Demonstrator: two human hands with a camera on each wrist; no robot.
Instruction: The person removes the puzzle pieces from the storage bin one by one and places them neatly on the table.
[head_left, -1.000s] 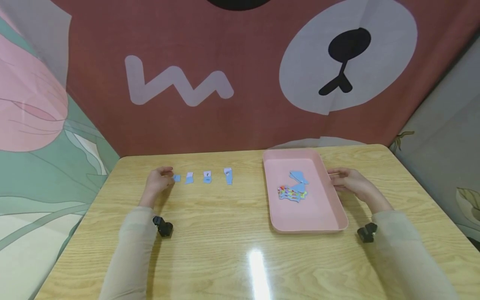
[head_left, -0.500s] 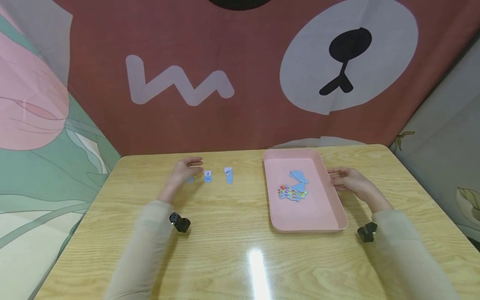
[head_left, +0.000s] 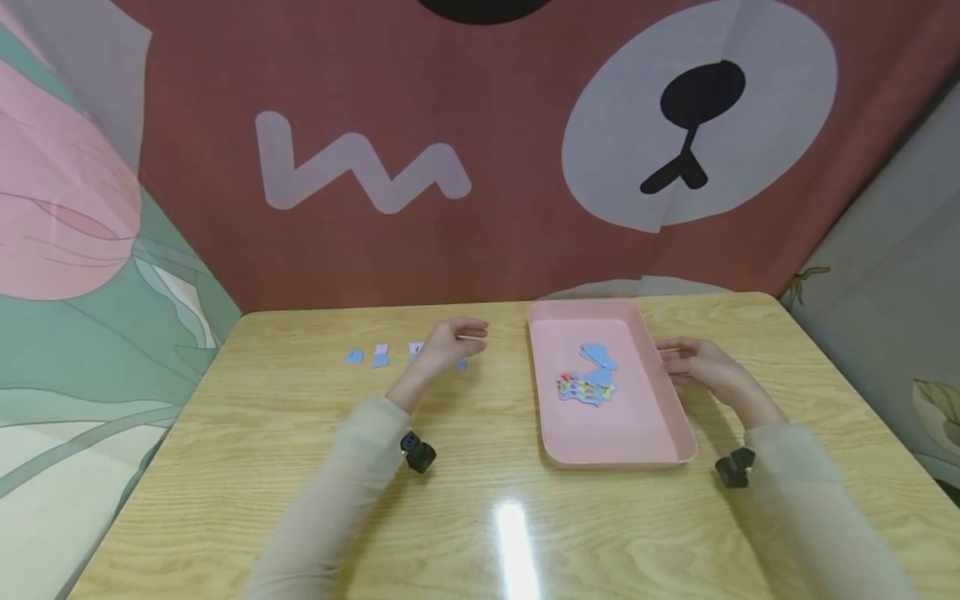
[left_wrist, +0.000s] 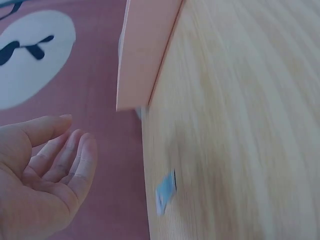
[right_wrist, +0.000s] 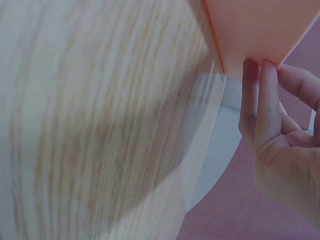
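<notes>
My left hand (head_left: 452,343) hovers above the right end of a row of small blue-and-white flat pieces (head_left: 380,357) on the table. Its fingers are loosely bent with nothing between them in the left wrist view, where one blue piece (left_wrist: 166,190) lies on the wood apart from the hand. The forearm and hand partly cover the two rightmost pieces. My right hand (head_left: 701,365) touches the right outer side of a pink tray (head_left: 660,429). In the right wrist view its extended fingertips (right_wrist: 268,70) rest against the tray wall.
Inside the tray lie blue flat pieces (head_left: 597,355) and a cluster of colourful blue-edged pieces (head_left: 581,390), overlapping. A curtain (head_left: 375,258) with a bear print hangs behind the far edge of the wooden table (head_left: 420,533).
My left hand has moved right along the row, from its leftmost piece to its rightmost one, uncovering the left pieces. The right hand and the tray stay in place.
</notes>
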